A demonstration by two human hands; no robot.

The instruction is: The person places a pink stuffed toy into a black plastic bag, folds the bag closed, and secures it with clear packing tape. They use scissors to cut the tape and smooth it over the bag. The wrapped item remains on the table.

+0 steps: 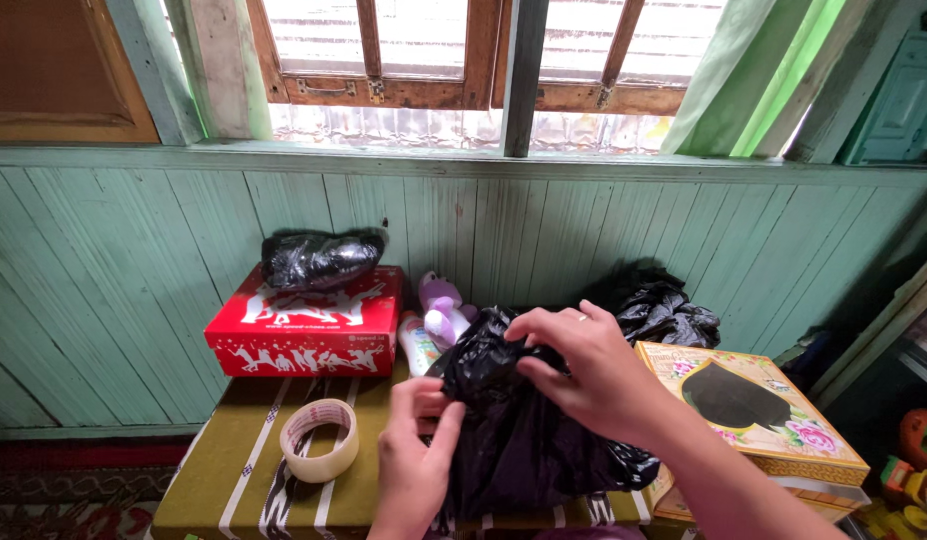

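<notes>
A crumpled black plastic bag [519,430] sits in front of me on a low surface covered with an olive striped cloth [229,465]. My right hand [584,365] pinches the bag's top, fingers closed on the plastic. My left hand [414,455] grips the bag's left side from below. What is inside the bag is hidden.
A roll of clear tape [320,440] lies left of my hands. Behind it a red box [309,325] carries another black bag [319,258]. A purple toy [444,305], a third black bag [664,305] and a yellow flowered box [749,405] stand against the green plank wall.
</notes>
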